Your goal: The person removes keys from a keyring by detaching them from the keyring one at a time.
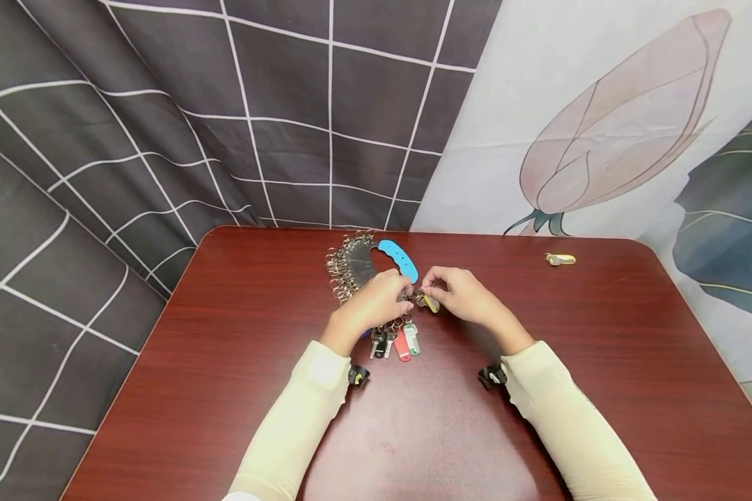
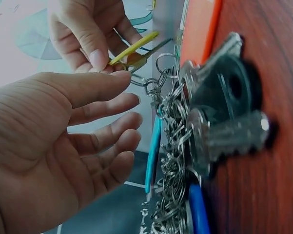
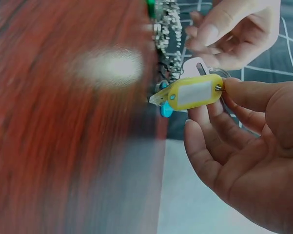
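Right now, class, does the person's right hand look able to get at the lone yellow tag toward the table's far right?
Probably yes: only bare tabletop shows between the right hand and the lone yellow tag, though that hand pinches a second yellow tag and might need to release it first.

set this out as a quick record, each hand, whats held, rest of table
right hand: pinches the ring end of a yellow tag
with that tag: a key
left hand: fingers relaxed, close to the right hand; any contact unclear
ring bunch: on the table, beside a light-blue strip
near left hand: red tag, lying flat
set apart: second yellow tag, far right of table
surface: reddish-brown, glossy
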`<state>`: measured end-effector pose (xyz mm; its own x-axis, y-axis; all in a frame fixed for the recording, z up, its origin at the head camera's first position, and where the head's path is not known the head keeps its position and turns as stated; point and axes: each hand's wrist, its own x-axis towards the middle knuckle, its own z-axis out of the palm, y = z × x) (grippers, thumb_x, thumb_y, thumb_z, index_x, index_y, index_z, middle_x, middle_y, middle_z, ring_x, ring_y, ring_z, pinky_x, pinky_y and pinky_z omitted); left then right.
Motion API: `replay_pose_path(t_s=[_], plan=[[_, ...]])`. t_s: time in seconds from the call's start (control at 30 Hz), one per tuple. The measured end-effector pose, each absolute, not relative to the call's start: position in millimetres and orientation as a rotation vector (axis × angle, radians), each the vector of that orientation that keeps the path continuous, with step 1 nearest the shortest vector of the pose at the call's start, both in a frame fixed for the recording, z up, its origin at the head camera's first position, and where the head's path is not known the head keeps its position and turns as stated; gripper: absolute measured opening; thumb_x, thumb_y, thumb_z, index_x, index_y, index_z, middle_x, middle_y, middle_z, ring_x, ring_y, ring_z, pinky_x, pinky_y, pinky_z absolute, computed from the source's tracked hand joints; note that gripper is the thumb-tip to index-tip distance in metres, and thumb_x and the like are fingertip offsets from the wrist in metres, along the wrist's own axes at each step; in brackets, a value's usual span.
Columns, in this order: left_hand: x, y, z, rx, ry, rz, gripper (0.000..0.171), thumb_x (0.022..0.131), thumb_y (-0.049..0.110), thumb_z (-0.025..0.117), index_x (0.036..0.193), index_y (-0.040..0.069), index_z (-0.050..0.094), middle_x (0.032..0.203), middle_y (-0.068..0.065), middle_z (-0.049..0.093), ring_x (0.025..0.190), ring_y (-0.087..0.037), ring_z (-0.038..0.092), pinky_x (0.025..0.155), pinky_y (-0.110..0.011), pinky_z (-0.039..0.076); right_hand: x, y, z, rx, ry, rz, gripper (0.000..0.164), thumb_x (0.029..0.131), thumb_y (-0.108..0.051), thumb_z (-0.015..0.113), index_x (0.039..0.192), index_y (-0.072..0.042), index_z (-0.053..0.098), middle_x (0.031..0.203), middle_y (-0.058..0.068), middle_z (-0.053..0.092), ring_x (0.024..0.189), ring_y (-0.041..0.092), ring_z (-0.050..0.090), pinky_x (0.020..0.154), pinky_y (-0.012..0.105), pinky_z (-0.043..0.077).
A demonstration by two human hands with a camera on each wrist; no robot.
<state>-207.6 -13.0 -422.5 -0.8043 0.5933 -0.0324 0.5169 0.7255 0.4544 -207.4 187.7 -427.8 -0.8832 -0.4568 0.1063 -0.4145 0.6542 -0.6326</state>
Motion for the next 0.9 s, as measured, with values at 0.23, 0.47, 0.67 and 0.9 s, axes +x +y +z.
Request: replay_pose_path(t_s=[0.23,0.47,0.67,0.9], plan=[[-212.2,-7.1,-427.2,0.859,2.71,0.821,0.009,0.087,0.018,0.071,0.087,0.01,0.067,0.089,-0.003,0.065,0.083,-0.013,0.06,0.074,-0.027,0.053,-206.5,188.1,-429.7,-0.66,2.758,-1.141,0.005,0.093,-0.014,0.064,0.089,-0.01,0.066,0.081,0.007,0.068,0.073,0.019,0.057,0.068,0.035,0.048],[-213.4,-3.7,-429.9,0.796,2.711,0.944,0.011,0.088,0.017,0.069,0.079,0.013,0.066,0.08,0.0,0.064,0.071,-0.011,0.059,0.065,-0.025,0.051,-206.4,188.0,-431.4,-0.631,2.774,-1.166,0.006,0.093,-0.016,0.064,0.089,-0.012,0.066,0.079,0.005,0.066,0.071,0.019,0.055,0.066,0.035,0.046],[-213.8,-4.5,-436.3,0.743,2.72,1.07,0.016,0.086,0.019,0.072,0.071,0.015,0.066,0.069,0.003,0.065,0.063,-0.009,0.057,0.06,-0.023,0.049,-204.1,186.1,-430.5,-0.613,2.767,-1.173,0.005,0.091,-0.015,0.065,0.086,-0.013,0.066,0.076,0.002,0.065,0.066,0.017,0.055,0.061,0.033,0.047],[-214.8,-3.7,-438.2,0.698,2.763,1.152,0.015,0.082,0.02,0.075,0.069,0.015,0.069,0.066,0.003,0.067,0.061,-0.009,0.058,0.058,-0.024,0.049,-203.5,184.5,-429.5,-0.647,2.778,-1.127,0.005,0.084,-0.013,0.065,0.08,-0.016,0.064,0.074,-0.001,0.065,0.063,0.016,0.057,0.056,0.03,0.048]])
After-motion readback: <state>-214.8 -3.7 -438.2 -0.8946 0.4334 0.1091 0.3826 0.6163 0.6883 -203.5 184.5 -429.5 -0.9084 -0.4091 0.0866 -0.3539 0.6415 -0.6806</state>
